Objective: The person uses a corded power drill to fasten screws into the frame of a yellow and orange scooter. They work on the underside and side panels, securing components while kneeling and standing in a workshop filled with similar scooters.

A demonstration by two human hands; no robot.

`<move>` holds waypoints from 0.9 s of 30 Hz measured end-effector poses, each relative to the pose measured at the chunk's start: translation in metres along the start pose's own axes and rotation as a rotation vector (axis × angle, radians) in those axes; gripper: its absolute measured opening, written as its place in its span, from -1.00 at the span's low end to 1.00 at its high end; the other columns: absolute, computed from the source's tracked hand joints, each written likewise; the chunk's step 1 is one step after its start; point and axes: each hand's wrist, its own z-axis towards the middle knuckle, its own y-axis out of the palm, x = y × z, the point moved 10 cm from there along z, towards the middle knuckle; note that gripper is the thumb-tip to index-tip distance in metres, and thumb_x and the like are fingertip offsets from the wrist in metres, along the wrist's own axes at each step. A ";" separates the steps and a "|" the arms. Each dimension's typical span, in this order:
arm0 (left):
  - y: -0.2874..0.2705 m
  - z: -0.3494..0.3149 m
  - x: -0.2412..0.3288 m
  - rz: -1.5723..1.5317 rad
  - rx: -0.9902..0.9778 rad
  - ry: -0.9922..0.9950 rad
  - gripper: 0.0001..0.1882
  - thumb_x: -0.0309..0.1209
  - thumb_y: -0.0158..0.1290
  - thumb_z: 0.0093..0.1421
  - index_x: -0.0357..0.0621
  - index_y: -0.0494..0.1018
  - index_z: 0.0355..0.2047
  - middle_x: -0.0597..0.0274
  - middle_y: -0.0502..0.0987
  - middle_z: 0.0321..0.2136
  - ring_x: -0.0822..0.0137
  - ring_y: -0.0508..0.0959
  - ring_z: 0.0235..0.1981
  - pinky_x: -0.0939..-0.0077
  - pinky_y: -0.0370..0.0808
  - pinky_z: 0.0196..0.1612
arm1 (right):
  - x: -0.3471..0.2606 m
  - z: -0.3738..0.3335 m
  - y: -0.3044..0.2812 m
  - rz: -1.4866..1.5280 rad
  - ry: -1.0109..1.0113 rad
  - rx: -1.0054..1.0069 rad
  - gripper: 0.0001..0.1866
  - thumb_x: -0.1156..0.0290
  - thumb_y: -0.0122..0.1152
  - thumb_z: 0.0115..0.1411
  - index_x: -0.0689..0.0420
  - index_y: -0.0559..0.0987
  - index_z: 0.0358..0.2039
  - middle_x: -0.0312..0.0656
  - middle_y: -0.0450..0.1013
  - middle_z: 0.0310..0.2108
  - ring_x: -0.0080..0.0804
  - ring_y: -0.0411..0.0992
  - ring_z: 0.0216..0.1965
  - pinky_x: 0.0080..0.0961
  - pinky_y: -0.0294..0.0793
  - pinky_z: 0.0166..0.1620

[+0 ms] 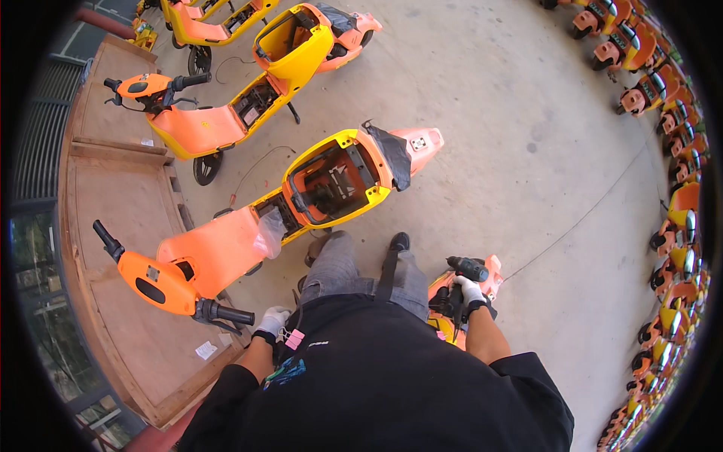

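My right hand (470, 291), in a white glove, grips a dark cordless drill (468, 267) out to my right. My left hand (273, 320), also gloved in white, is closed beside my waist, near the black handlebar grip (236, 315) of an orange-and-yellow scooter (215, 248). Whatever its fingers hold, if anything, is hidden. A pink clip (294, 339) shows next to that wrist. The scooter stands across in front of me with its seat bay (339, 181) uncovered. Clear plastic film (269, 233) lies on its footboard, and a black sheet (392, 154) covers part of its tail.
Another opened scooter (248, 105) stands beyond, with more at the top left. One (489, 277) is partly visible beside my right hand. Brown wooden panels (124, 226) run along the left. A cable (580, 218) crosses the concrete floor toward rows of scooters (674, 301) on the right.
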 end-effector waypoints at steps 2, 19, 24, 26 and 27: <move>0.006 0.004 0.002 -0.151 -0.028 -0.088 -0.77 -0.50 0.00 0.27 -0.30 0.55 -0.12 0.05 0.62 -0.40 0.28 0.55 -0.56 0.42 0.50 -0.48 | -0.018 -0.024 0.005 -0.122 0.030 0.060 -0.86 0.44 0.31 0.05 0.13 0.57 -0.34 -0.19 0.51 -0.54 -0.30 0.48 -0.57 -0.34 0.52 -0.44; 0.071 0.081 0.007 -0.748 -0.098 -0.236 -0.84 -0.49 0.00 0.34 -0.24 0.48 -0.11 0.11 0.59 -0.43 0.28 0.62 -0.52 0.38 0.61 -0.50 | -0.189 -0.024 0.081 -0.986 -0.272 0.062 -0.80 0.50 0.31 -0.04 0.14 0.57 -0.33 -0.25 0.48 -0.52 -0.34 0.48 -0.50 -0.34 0.50 -0.39; 0.105 0.087 -0.009 -0.982 -0.035 -0.300 -0.81 -0.61 -0.03 0.30 -0.20 0.50 -0.12 0.12 0.58 -0.45 0.27 0.60 -0.55 0.36 0.61 -0.50 | -0.264 -0.029 0.120 -1.098 -0.366 0.029 -0.82 0.50 0.34 -0.04 0.13 0.56 -0.37 -0.29 0.44 -0.56 -0.39 0.44 -0.54 -0.36 0.47 -0.41; 0.121 0.078 -0.011 -1.073 -0.027 -0.329 -0.80 -0.63 -0.02 0.28 -0.20 0.51 -0.12 0.13 0.57 -0.46 0.28 0.58 -0.57 0.38 0.60 -0.51 | -0.293 -0.030 0.146 -1.218 -0.398 -0.037 -0.82 0.51 0.32 -0.04 0.13 0.56 -0.36 -0.31 0.44 -0.55 -0.42 0.44 -0.53 -0.40 0.45 -0.42; 0.127 0.075 -0.005 -1.103 -0.004 -0.327 -0.80 -0.63 -0.02 0.29 -0.21 0.50 -0.12 0.14 0.57 -0.46 0.29 0.58 -0.56 0.40 0.60 -0.51 | -0.307 -0.030 0.153 -1.234 -0.406 -0.074 -0.81 0.51 0.32 -0.04 0.13 0.55 -0.36 -0.30 0.45 -0.54 -0.43 0.44 -0.52 -0.41 0.45 -0.42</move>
